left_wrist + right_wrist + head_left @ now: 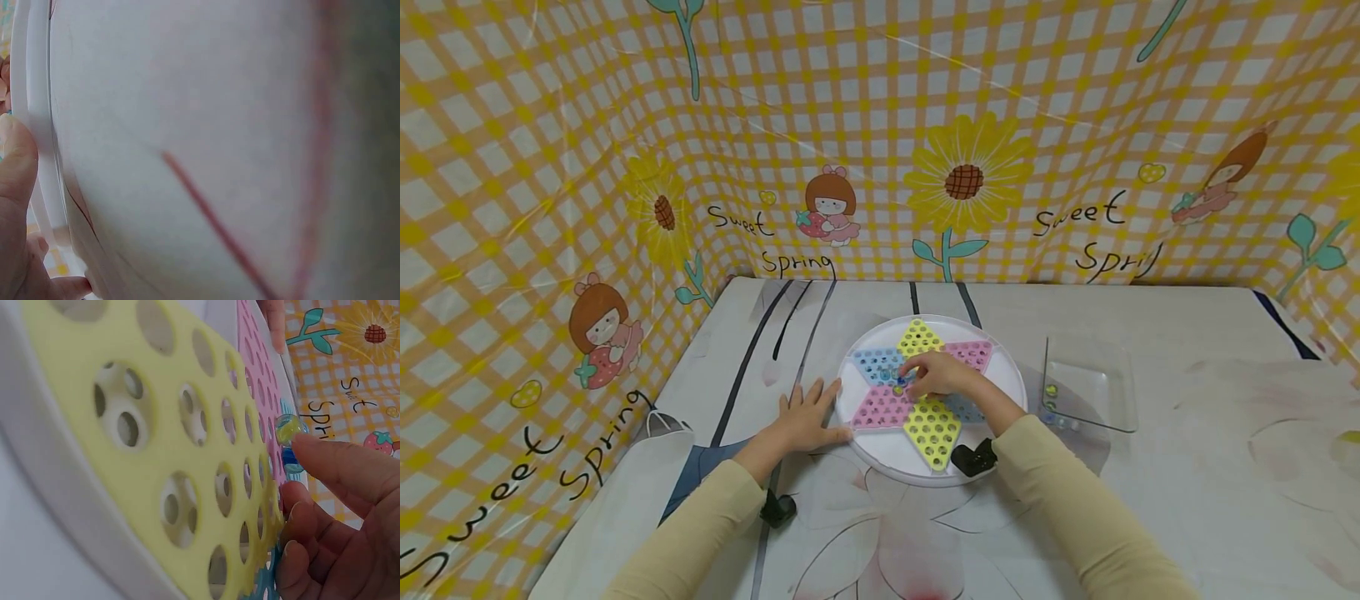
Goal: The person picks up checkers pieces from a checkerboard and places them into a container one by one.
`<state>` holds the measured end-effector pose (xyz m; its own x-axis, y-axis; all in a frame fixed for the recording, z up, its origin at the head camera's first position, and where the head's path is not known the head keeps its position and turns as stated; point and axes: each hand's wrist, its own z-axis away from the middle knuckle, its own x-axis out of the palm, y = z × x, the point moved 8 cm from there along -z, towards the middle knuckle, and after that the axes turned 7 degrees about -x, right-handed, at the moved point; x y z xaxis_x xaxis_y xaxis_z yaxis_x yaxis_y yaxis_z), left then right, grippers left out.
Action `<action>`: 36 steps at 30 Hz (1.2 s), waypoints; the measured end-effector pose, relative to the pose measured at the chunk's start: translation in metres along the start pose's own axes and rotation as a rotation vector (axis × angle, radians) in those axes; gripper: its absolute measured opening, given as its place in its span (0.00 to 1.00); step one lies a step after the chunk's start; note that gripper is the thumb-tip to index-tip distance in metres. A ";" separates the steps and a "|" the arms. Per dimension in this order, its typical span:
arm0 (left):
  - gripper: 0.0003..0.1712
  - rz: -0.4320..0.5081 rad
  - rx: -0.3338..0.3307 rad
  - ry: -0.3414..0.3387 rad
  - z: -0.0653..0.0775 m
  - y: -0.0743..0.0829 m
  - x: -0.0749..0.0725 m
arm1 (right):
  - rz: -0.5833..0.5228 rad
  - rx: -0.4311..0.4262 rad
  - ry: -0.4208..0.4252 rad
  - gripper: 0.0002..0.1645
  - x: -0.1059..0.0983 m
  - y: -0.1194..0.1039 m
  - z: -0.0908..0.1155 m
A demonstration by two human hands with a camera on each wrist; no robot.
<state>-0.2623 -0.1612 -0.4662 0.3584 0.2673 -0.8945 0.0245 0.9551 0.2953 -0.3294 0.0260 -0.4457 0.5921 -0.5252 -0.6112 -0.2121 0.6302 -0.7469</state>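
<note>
A round white Chinese checkers board (880,454) lies on the table, its star of yellow, pink and blue holed sections facing up. My right hand (942,372) reaches over the middle of the star. Its fingertips pinch a blue marble (291,460) at the board surface, and a yellow marble (288,429) sits right beside it. Other small marbles (886,374) rest in the blue section at the left. My left hand (805,418) lies with fingers spread at the board's left edge, its thumb (17,156) against the white rim.
Right of the board stands a clear square container (1108,375) with a few marbles (1051,398) near its left corner. A yellow checked cloth (865,100) hangs behind the table and on the left. A white and grey object (666,425) lies at the table's left edge.
</note>
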 end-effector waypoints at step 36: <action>0.50 -0.002 -0.004 -0.004 0.001 0.003 0.000 | 0.042 -0.116 0.046 0.10 -0.023 -0.009 0.017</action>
<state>-0.2613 -0.1589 -0.4648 0.3621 0.2648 -0.8937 0.0217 0.9562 0.2921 -0.3275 0.0421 -0.4205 0.5454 -0.5269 -0.6518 -0.3257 0.5833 -0.7441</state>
